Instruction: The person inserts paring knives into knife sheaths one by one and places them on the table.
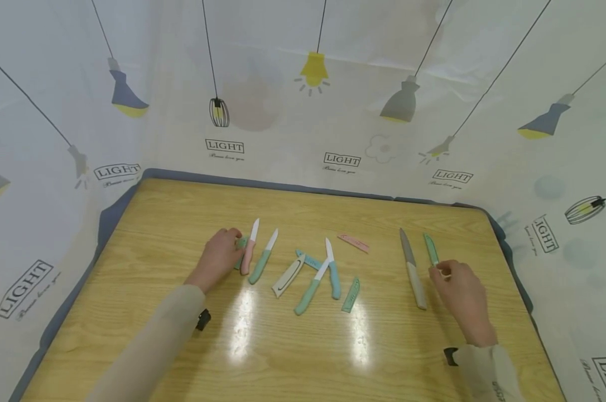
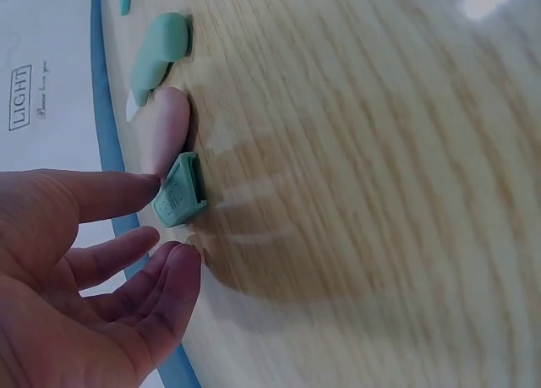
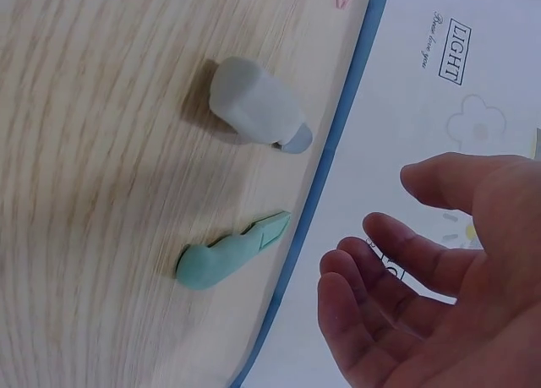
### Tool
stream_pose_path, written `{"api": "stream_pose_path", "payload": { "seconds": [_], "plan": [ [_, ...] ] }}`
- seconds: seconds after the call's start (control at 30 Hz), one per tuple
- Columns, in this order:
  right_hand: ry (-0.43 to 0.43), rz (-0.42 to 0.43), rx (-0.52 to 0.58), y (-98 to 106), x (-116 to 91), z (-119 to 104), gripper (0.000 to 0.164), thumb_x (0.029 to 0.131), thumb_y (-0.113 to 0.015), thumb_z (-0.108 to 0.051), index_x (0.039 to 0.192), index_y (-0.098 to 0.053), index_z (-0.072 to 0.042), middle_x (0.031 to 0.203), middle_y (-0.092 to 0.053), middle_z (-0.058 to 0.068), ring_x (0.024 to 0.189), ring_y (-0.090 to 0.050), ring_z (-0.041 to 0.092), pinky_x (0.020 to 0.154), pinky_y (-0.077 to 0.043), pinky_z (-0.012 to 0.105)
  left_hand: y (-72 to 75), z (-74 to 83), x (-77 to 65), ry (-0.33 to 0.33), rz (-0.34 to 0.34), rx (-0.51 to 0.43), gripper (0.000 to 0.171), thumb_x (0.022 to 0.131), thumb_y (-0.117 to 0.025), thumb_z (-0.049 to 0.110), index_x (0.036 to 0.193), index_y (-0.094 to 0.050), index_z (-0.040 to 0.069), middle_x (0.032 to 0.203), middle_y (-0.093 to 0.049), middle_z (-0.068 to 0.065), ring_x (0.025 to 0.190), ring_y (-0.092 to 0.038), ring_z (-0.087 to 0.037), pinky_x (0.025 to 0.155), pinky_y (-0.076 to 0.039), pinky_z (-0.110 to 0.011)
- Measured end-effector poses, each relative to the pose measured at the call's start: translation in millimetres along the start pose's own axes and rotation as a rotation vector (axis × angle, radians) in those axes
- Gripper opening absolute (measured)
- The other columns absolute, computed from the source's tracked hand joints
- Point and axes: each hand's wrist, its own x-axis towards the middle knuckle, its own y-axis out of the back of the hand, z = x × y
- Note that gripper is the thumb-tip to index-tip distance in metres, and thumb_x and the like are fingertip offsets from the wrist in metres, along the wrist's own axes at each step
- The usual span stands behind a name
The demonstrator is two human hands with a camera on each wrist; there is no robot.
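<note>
My left hand (image 1: 220, 257) is at the left of the table, beside a pale green blade sheath (image 2: 179, 198). The thumb tip meets one edge of that sheath, while the other fingers sit loosely bent on its opposite side, apart from it. Right beside the sheath lies a pink-handled knife (image 1: 248, 258) with a white blade, then a green-handled knife (image 1: 260, 267). At the right, my right hand (image 1: 461, 293) hovers over a green knife in its green sheath (image 3: 215, 261), thumb and fingers spread with nothing between them. Left of that lies a larger knife with a cream handle (image 1: 415, 285) and bare grey blade.
Mid-table, another green-handled knife (image 1: 308, 297) crosses near a blue-handled knife (image 1: 335, 282). A cream sheath (image 1: 287, 277) and a blue sheath (image 1: 310, 260) lie close by. A green sheath (image 1: 351, 296) and a pink sheath (image 1: 354, 243) are farther right. Printed cloth (image 1: 283, 162) encloses the table.
</note>
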Motion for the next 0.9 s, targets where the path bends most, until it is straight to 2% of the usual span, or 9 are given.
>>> {"api": "stream_pose_path", "payload": {
  "seconds": [0.2, 0.33, 0.43, 0.5, 0.67, 0.9],
  "plan": [
    [-0.002, -0.009, -0.005, -1, 1, -4, 0.048, 0.107, -0.053, -0.034, 0.124, -0.065, 0.008, 0.115, -0.068, 0.027, 0.095, -0.067, 0.038, 0.071, -0.059, 0.051, 2.6, -0.8, 2.1, 0.006, -0.014, 0.011, 0.047, 0.100, -0.068, 0.017, 0.135, -0.055, -0.012, 0.123, -0.060, -0.029, 0.106, -0.060, -0.036, 0.092, -0.056, -0.052],
    [0.001, -0.013, -0.001, -2, 1, -5, 0.048, 0.107, -0.052, -0.035, 0.124, -0.065, 0.008, 0.115, -0.067, 0.027, 0.093, -0.067, 0.037, 0.070, -0.059, 0.048, 6.8, -0.4, 3.4, 0.043, -0.050, -0.015, 0.042, 0.099, -0.066, 0.012, 0.130, -0.056, -0.014, 0.115, -0.065, -0.027, 0.090, -0.062, -0.030, 0.075, -0.060, -0.040],
    [0.006, -0.013, 0.005, -3, 0, -5, 0.049, 0.107, -0.051, -0.036, 0.125, -0.064, 0.008, 0.114, -0.067, 0.026, 0.092, -0.067, 0.036, 0.068, -0.058, 0.047, 9.2, 0.4, 4.1, 0.061, -0.072, -0.019, 0.031, 0.098, -0.063, 0.008, 0.121, -0.059, -0.012, 0.101, -0.066, -0.021, 0.078, -0.060, -0.026, 0.062, -0.055, -0.032],
    [0.007, -0.014, 0.006, -3, -1, -5, 0.049, 0.108, -0.051, -0.036, 0.125, -0.064, 0.008, 0.114, -0.067, 0.026, 0.092, -0.067, 0.036, 0.068, -0.058, 0.046, 10.2, 1.4, 4.1, 0.065, -0.076, -0.007, 0.022, 0.097, -0.062, 0.006, 0.112, -0.060, -0.010, 0.092, -0.064, -0.016, 0.074, -0.058, -0.024, 0.058, -0.051, -0.029],
    [-0.003, -0.026, 0.009, -3, -2, -6, 0.048, 0.107, -0.052, -0.035, 0.126, -0.063, 0.008, 0.115, -0.067, 0.026, 0.094, -0.066, 0.037, 0.070, -0.058, 0.049, 11.9, 4.8, 3.6, 0.088, -0.093, -0.005, 0.005, 0.094, -0.060, 0.002, 0.092, -0.058, -0.002, 0.078, -0.056, -0.011, 0.067, -0.052, -0.022, 0.053, -0.045, -0.027],
    [-0.025, -0.040, 0.005, -4, -2, -7, 0.047, 0.107, -0.053, -0.033, 0.126, -0.063, 0.008, 0.114, -0.067, 0.025, 0.095, -0.066, 0.036, 0.072, -0.058, 0.049, 13.0, 7.1, 3.2, 0.091, -0.092, -0.005, 0.011, 0.092, -0.060, 0.003, 0.082, -0.055, 0.002, 0.073, -0.054, -0.010, 0.062, -0.050, -0.020, 0.050, -0.043, -0.026]
  ]
}}
